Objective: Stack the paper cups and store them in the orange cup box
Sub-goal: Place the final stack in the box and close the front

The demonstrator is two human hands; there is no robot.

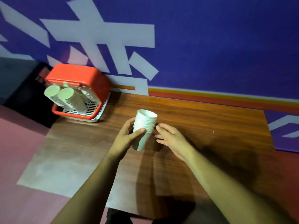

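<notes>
Both forearms reach over the counter [210, 120]: left hand [127, 136] clasps the upright cup stack [144, 128], right hand [169, 135] apparently loose beside it, orange cup box [76, 78] far-left.

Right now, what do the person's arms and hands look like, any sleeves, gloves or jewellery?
Both forearms are bare as far as the frame shows, with no sleeves visible. The left hand and right hand wear no gloves. No rings, watch or bracelets show.
</notes>
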